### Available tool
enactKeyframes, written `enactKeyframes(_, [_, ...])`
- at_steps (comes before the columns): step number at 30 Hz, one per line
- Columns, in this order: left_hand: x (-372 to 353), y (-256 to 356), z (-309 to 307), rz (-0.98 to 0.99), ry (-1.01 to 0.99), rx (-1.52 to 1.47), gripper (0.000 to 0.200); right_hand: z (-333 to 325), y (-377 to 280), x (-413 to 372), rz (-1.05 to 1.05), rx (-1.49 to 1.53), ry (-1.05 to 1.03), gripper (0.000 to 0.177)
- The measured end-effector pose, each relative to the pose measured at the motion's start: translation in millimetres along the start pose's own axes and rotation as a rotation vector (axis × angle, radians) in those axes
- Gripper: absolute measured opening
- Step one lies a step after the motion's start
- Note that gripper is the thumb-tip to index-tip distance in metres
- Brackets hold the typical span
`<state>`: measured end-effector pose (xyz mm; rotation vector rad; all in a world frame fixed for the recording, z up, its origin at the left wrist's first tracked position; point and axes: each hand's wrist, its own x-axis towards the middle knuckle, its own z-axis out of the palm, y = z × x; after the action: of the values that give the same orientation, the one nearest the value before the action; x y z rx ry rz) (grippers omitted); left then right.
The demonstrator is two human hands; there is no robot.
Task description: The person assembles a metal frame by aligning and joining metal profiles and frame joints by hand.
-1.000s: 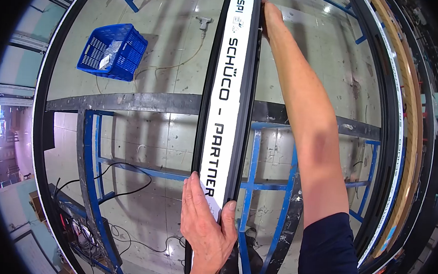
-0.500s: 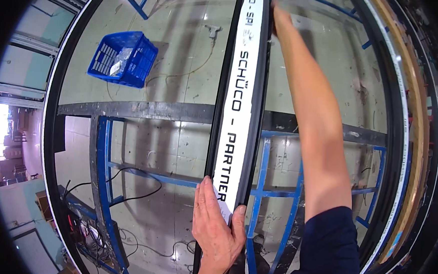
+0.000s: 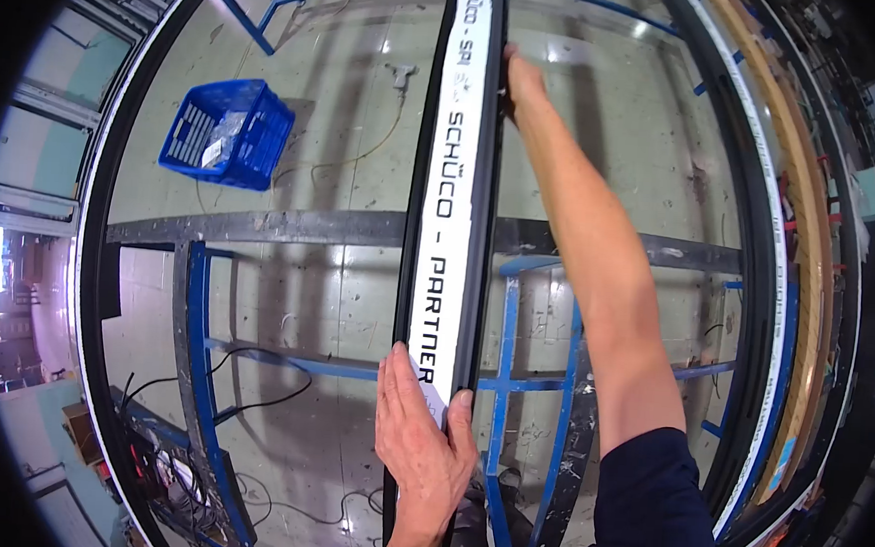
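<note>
A long black profile with a white printed strip [image 3: 449, 174] runs up the middle of the view, inside a larger dark frame [image 3: 93, 252]. My left hand [image 3: 424, 453] lies across the near end of the profile, its fingers along the left side and its thumb on the right edge, the palm over the strip. Farther up, my right hand [image 3: 525, 81] touches the profile's right side; its fingertips are partly hidden at the edge, so its grip is unclear.
Under the frame stands a blue and black metal stand [image 3: 260, 225]. A blue basket [image 3: 259, 132] with plastic bags and an air gun [image 3: 401, 74] on a hose lie on the floor. Cables [image 3: 185, 469] hang at lower left. A wooden strip [image 3: 807, 296] runs along the right.
The view has shifted, so the profile and basket appear farther left. My right hand is slightly nearer along the profile's right side. My left hand keeps its place on the near end.
</note>
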<state>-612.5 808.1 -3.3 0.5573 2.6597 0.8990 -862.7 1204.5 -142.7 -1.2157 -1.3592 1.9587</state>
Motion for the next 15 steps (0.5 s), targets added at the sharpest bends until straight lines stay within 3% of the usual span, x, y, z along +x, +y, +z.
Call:
enactKeyframes(2, [0, -3, 0, 0.019, 0.0, -0.021, 0.077, -7, 19, 5, 0.072, 0.128, -0.072, 0.062])
enactKeyframes(3, [1, -3, 0, 0.041, 0.018, -0.016, 0.076, -11, -4, -63, 0.102, 0.15, -0.154, 0.059])
enactKeyframes(5, [-1, -4, 1, 0.057, 0.058, -0.002, 0.073, -24, 8, -87, 0.165, 0.166, -0.221, 0.056])
enactKeyframes(8, [-1, -3, 3, 0.063, 0.072, 0.016, 0.072, -17, 15, -83, 0.086, 0.225, -0.157, 0.056])
enactKeyframes(11, [-1, 1, 1, 0.003, 0.015, -0.006, 0.077, -15, 17, -66, 0.052, 0.089, -0.083, 0.056])
enactKeyframes(14, [-1, -2, 1, 0.013, 0.016, -0.021, 0.078, -8, 14, -42, 0.043, -0.04, 0.021, 0.06])
enactKeyframes(15, [-2, -4, 0, 0.007, 0.003, -0.035, 0.078, -8, 32, -21, -0.01, 0.067, -0.024, 0.067])
